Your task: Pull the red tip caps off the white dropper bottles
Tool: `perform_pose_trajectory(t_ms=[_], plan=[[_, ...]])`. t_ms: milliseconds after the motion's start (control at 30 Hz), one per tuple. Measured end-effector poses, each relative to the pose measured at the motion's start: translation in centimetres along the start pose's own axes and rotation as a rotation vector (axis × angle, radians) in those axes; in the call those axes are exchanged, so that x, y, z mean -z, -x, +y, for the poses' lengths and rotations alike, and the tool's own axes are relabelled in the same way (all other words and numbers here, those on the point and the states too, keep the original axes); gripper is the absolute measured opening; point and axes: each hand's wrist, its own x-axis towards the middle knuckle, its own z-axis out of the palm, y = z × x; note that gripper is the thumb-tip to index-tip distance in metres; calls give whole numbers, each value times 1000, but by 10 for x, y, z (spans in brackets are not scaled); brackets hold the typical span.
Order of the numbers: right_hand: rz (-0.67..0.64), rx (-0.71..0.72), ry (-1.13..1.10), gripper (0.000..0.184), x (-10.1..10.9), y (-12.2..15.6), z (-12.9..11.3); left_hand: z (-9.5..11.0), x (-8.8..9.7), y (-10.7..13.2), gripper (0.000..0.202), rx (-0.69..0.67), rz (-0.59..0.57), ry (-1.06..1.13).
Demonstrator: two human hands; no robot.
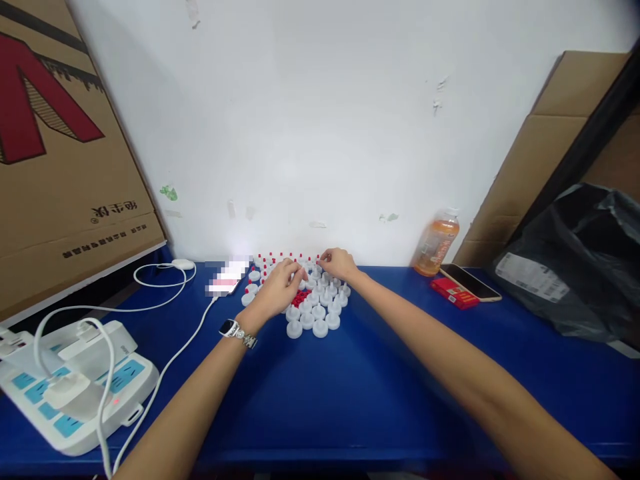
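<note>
Many white nozzle caps (pixel 320 327) stand in a cluster on the blue table, their spouts pointing up. Those at the back and left carry small red tips (pixel 250 282); the nearer ones are bare. A small pile of loose red tips (pixel 301 297) lies among them, by my left hand (pixel 283 285). The fingers of that hand are curled together over the caps, and what they hold, if anything, is hidden. At the back of the cluster, my right hand (pixel 339 263) pinches a small red tip (pixel 318 257) at the top of a white cap.
A lit phone (pixel 230 277) on a cable lies left of the caps. Nearer on the left is a white power strip (pixel 120 393) with cords. At right are an orange drink bottle (pixel 437 243), a red box (pixel 454 293), a dark phone (pixel 473 283) and a black plastic bag (pixel 590 260).
</note>
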Motion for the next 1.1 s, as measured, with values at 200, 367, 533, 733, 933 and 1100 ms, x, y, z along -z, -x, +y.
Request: perform_pose_trajectory(t_ms=[200, 367, 533, 733, 933, 1100], plan=[[-39, 6, 20, 14, -12, -14, -4, -8, 5, 20, 36, -44, -2, 22], [149, 262, -112, 24, 12, 16, -5, -10, 12, 22, 35, -42, 29, 27], [88, 501, -381, 26, 32, 88, -24, 11, 3, 26, 30, -92, 43, 12], [115, 442, -563, 36, 18, 136, -43, 31, -4, 34, 29, -152, 7, -145], [180, 390, -625, 27, 16, 140, -51, 31, 4, 37, 32, -268, -22, -465], [207, 430, -501, 19, 21, 146, -58, 34, 2, 40, 33, -289, -16, -381]])
